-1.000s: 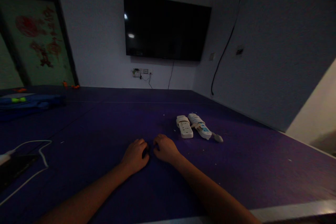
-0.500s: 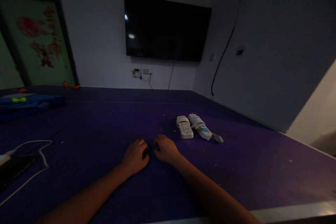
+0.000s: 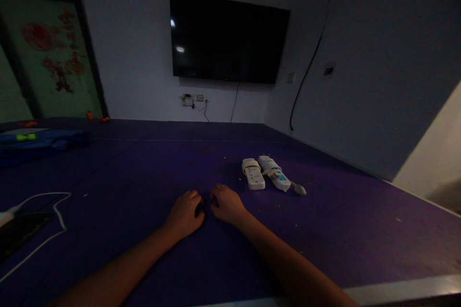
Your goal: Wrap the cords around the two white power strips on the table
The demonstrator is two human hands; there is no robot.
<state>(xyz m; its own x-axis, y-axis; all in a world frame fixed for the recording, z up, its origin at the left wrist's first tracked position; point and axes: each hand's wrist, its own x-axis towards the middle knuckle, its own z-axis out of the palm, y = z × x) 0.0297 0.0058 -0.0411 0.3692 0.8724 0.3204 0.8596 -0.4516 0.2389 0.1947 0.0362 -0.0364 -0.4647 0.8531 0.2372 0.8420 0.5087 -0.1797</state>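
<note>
In the head view, the left hand (image 3: 185, 213) and the right hand (image 3: 226, 204) are seen laid knuckles-up on the purple surface (image 3: 137, 168), nearer the camera than the strip (image 3: 253, 173) and a little to its left, with the fingertips nearly met. The fingers of both are curled inward; a dark patch is seen between them, but in this dim light it cannot be told whether each grip is clamped on something small or merely folded together over shadow. The step is judged to be a pause at rest, with nothing lifted and the strip untouched. Were the strip to be taken up, the right hand would have to be opened and carried forward and to the right, since the strip lies near it but apart. A second strip (image 3: 275, 174) is laid just right of the strip, parallel to it, and a grey plug (image 3: 298, 189) is seen beyond that, nearer the camera. Far left of the strip, a white cable (image 3: 54, 200) is looped beside a dark phone (image 3: 19, 230), and a blue bag (image 3: 43, 139) is set further back. Above and behind the strip, a black TV (image 3: 228, 36) is mounted on the pale wall, with sockets (image 3: 192, 99) beneath it; a black lead (image 3: 309, 62) is run down the wall to the right.
</note>
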